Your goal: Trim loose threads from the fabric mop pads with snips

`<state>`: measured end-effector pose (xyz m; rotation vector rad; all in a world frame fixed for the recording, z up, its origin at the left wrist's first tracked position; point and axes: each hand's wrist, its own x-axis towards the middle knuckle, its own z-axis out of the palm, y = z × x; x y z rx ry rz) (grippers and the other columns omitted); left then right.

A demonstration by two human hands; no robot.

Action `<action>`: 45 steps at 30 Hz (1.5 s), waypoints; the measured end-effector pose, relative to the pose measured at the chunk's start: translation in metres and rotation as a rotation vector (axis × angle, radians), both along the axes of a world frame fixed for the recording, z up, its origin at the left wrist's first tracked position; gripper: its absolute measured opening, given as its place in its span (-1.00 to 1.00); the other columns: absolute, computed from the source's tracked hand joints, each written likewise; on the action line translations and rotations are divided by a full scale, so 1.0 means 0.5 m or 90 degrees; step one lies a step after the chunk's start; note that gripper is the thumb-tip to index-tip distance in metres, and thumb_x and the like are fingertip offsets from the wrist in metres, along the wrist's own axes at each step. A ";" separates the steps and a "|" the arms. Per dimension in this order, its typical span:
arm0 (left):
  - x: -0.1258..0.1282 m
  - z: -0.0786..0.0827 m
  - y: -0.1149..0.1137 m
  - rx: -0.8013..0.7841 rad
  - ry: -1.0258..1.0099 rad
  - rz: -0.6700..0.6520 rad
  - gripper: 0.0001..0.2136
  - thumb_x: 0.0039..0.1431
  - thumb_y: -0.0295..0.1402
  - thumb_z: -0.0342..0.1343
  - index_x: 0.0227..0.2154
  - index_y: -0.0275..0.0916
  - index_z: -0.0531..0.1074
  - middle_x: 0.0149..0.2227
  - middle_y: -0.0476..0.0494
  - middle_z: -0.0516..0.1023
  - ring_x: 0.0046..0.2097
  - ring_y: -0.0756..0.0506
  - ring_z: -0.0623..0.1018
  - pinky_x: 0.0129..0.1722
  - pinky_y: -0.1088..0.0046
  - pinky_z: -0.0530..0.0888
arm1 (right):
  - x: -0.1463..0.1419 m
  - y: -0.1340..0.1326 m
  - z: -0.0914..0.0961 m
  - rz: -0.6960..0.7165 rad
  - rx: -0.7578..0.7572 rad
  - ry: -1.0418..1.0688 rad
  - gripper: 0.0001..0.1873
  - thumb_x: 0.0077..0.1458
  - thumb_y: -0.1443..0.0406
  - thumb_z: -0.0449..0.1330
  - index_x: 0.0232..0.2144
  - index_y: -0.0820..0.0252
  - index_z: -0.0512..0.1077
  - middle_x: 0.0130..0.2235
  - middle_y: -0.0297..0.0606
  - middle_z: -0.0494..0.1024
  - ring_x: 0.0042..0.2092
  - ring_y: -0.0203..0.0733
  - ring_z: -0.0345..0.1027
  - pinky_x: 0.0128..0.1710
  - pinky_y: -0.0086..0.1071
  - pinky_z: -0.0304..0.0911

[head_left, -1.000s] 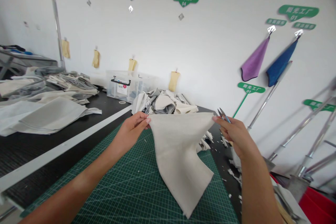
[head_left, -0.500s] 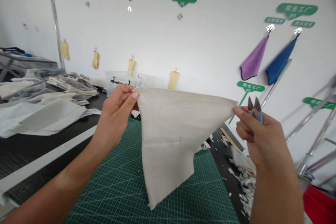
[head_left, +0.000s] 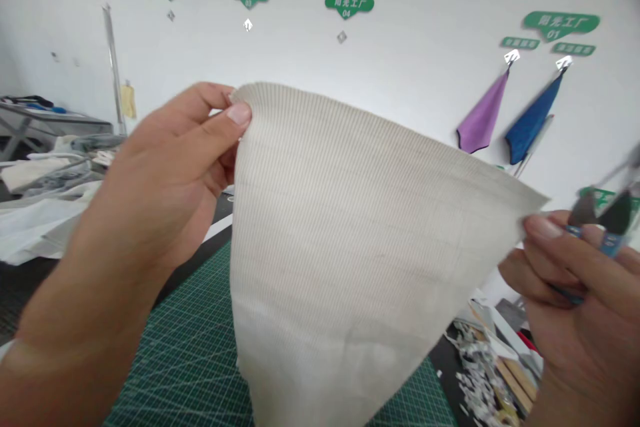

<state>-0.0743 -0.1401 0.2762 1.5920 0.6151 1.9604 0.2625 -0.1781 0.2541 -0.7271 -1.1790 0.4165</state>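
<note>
"Green gridded cutting mat (head_left: 165, 373), and above it the left hand (head_left: 170, 167): what did its fingers hold?"

"They pinched one corner of a cream ribbed cloth (head_left: 345, 260), which hung in the air over the mat."

"How much was cut?"

"Pale scraps (head_left: 480, 373) lay heaped, the cloth's edges told little, and the right hand (head_left: 565, 293) closed on the far corner, with blue-handled snips (head_left: 603, 227) in its fingers."

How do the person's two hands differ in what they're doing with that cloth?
The left hand pinches one top corner of the ribbed beige cloth and holds nothing else, while the right hand grips the opposite corner and also holds small snips with dark blades. The left hand sits higher and fills more of the view; the right hand is lower and cut off by the frame edge. Both hands are bare and stretch the same cloth between them.
</note>
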 end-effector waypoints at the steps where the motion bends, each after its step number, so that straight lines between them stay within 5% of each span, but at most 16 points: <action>1: 0.003 -0.009 0.016 -0.023 -0.001 -0.015 -0.90 0.28 -0.29 0.14 -0.22 -0.19 0.44 -0.36 -0.01 0.45 -0.33 -0.03 0.55 -0.42 0.53 0.40 | 0.003 0.009 -0.003 0.004 -0.025 -0.007 -0.83 0.01 0.33 0.38 -0.47 0.11 0.43 -0.56 -0.52 -0.10 -0.59 -0.42 -0.34 -0.65 -0.40 -0.43; 6: 0.032 -0.111 0.153 -0.155 0.043 -0.083 -0.79 0.23 -0.16 0.14 -0.25 -0.20 0.40 -0.39 -0.02 0.46 -0.42 0.00 0.45 -0.46 0.54 0.38 | 0.029 0.110 -0.050 0.027 -0.234 -0.087 -0.71 -0.01 0.17 0.41 -0.39 0.21 0.43 -0.57 -0.56 -0.04 -0.60 -0.48 -0.27 -0.65 -0.50 -0.38; 13: 0.067 -0.373 0.329 -0.360 0.066 -0.094 -0.68 0.09 -0.07 0.17 -0.29 -0.24 0.39 -0.39 0.00 0.47 -0.40 -0.02 0.44 -0.40 0.51 0.35 | 0.057 0.298 -0.224 0.083 -0.513 -0.343 -0.68 0.03 0.06 0.26 -0.46 0.21 0.41 -0.67 -0.56 0.04 -0.65 -0.44 -0.19 -0.65 -0.52 -0.30; 16: 0.081 -0.476 0.357 -0.399 0.073 -0.095 -0.68 0.11 -0.07 0.15 -0.30 -0.25 0.39 -0.39 0.00 0.46 -0.40 -0.01 0.42 -0.39 0.50 0.34 | 0.040 0.354 -0.295 -0.069 -0.518 -0.517 -0.79 0.00 0.18 0.24 -0.52 0.21 0.45 -0.63 -0.39 0.28 -0.56 -0.31 0.13 -0.57 -0.48 -0.09; 19: 0.099 -0.540 0.362 -0.402 0.102 -0.097 -0.72 0.13 -0.10 0.14 -0.33 -0.25 0.38 -0.46 0.04 0.38 -0.43 0.01 0.38 -0.39 0.50 0.32 | -0.008 0.385 -0.344 -0.183 -0.440 -0.552 -0.81 0.06 0.18 0.20 -0.40 0.19 0.51 -0.37 -0.17 0.53 -0.30 -0.11 0.37 -0.39 -0.39 0.08; 24: 0.121 -0.577 0.351 -0.313 0.215 -0.144 -0.76 0.20 -0.14 0.08 -0.33 -0.25 0.41 -0.41 -0.03 0.44 -0.36 -0.04 0.43 -0.30 0.43 0.37 | -0.122 0.389 -0.417 -0.104 -0.334 -0.495 -0.67 0.18 0.07 0.07 -0.20 0.11 0.51 -0.22 -0.22 0.59 -0.18 -0.04 0.40 -0.20 -0.30 0.20; 31: 0.124 -0.581 0.326 -0.189 0.418 -0.051 -0.75 0.29 -0.16 0.01 -0.31 -0.21 0.46 -0.34 -0.10 0.50 -0.24 -0.11 0.46 -0.22 0.41 0.36 | -0.193 0.370 -0.502 0.087 -0.258 -0.452 -0.67 0.23 0.13 0.06 -0.07 0.06 0.51 -0.04 -0.28 0.58 -0.05 -0.10 0.41 -0.02 -0.30 0.22; 38: 0.124 -0.590 0.326 -0.178 0.469 0.046 -0.80 0.29 -0.21 0.02 -0.31 -0.19 0.46 -0.31 -0.11 0.53 -0.24 -0.12 0.47 -0.21 0.39 0.33 | -0.187 0.372 -0.525 0.014 -0.303 -0.486 -0.67 0.21 0.05 0.07 -0.29 0.11 0.50 -0.36 -0.33 0.56 -0.32 -0.14 0.36 -0.29 -0.37 0.20; 45: 0.124 -0.591 0.318 -0.169 0.477 0.044 -0.82 0.30 -0.22 0.02 -0.29 -0.19 0.45 -0.31 -0.10 0.54 -0.25 -0.11 0.48 -0.23 0.42 0.32 | -0.186 0.376 -0.536 0.015 -0.295 -0.466 -0.68 0.21 0.05 0.08 -0.31 0.12 0.49 -0.35 -0.34 0.56 -0.33 -0.17 0.33 -0.31 -0.38 0.17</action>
